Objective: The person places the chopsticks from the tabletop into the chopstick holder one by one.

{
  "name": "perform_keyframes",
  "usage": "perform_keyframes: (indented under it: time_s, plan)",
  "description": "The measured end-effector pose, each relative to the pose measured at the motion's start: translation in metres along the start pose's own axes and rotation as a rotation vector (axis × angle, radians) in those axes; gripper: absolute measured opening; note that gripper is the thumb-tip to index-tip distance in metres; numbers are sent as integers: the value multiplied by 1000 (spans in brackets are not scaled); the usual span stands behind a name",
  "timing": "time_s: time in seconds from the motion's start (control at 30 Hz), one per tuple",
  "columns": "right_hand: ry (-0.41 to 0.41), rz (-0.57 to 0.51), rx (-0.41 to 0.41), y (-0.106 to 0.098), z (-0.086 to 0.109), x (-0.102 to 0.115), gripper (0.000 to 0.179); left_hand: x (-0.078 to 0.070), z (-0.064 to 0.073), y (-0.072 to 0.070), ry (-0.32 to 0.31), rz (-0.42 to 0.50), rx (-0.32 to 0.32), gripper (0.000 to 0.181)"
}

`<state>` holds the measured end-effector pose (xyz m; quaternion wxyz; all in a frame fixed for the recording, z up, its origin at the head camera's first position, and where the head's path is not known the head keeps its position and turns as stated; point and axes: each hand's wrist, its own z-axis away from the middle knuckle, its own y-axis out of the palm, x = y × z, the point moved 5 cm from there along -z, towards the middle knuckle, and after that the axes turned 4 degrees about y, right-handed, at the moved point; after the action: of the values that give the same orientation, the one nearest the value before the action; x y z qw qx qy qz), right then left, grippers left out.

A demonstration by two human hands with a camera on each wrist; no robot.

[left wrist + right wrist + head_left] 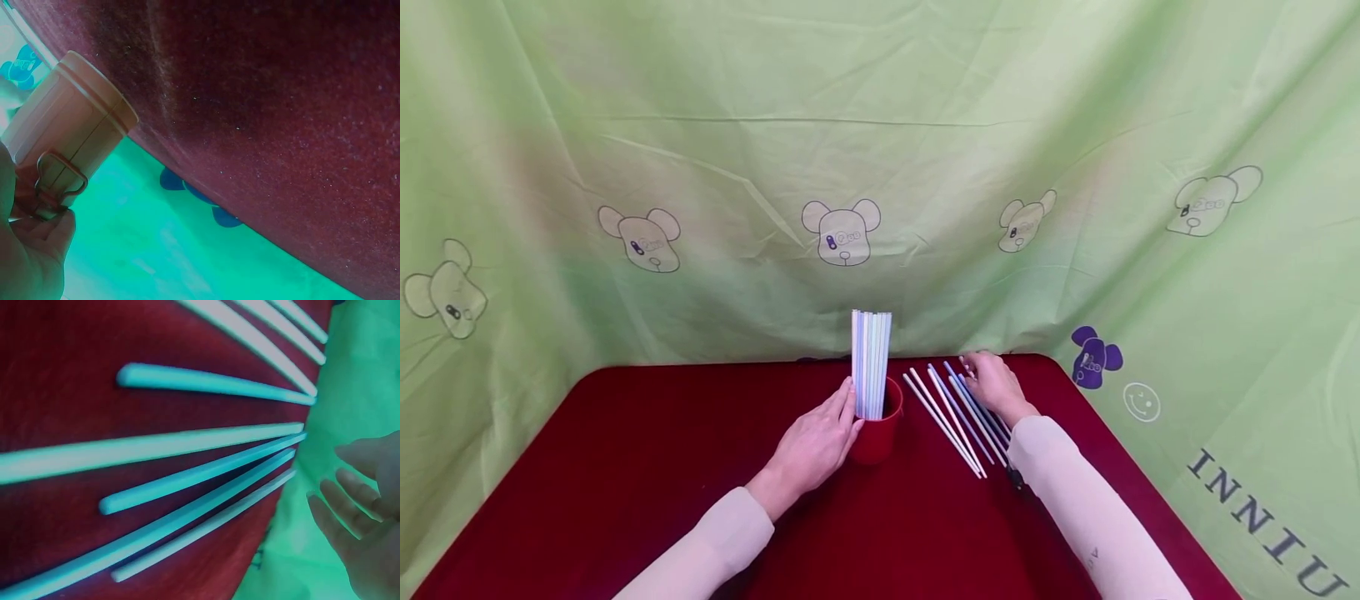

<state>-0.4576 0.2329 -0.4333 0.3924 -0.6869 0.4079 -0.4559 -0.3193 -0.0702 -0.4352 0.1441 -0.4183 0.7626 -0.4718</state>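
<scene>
A red cup [874,446] stands on the table, and a bundle of thin pastel sticks [870,358] rises upright out of it. My left hand [816,442] rests along the cup's left side with fairly straight fingers, fingertips at the rim and against the bundle. In the left wrist view, the cup [84,109] shows a wire-like loop handle [61,178] close to that hand [31,256]. Several loose white and blue sticks [978,422] lie to the right. Over their far ends, my right hand [996,385] hovers; its loosely bent fingers look bare in the right wrist view [369,519].
A dark red cloth [625,467] covers the table. Near my right sleeve lies a small black object [1017,479], partly hidden. Green curtains [737,308] with bear faces hang close behind the table's far edge and along both sides.
</scene>
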Motion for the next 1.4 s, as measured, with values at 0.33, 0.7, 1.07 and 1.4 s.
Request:
perform_keyframes:
  time_s: [0.33, 0.7, 1.07, 1.4]
  plan:
    - [83, 46, 92, 14, 6, -31, 41, -2, 0, -2, 10, 3, -51, 55]
    - [168, 3, 95, 15, 1, -44, 19, -3, -4, -1, 31, -28, -84, 55]
    - [180, 19, 148, 15, -2, -47, 29, -5, -3, -1, 37, -34, -80, 54]
    - [122, -93, 83, 2, 1, -42, 18, -3, 0, -3, 18, -56, -68, 54]
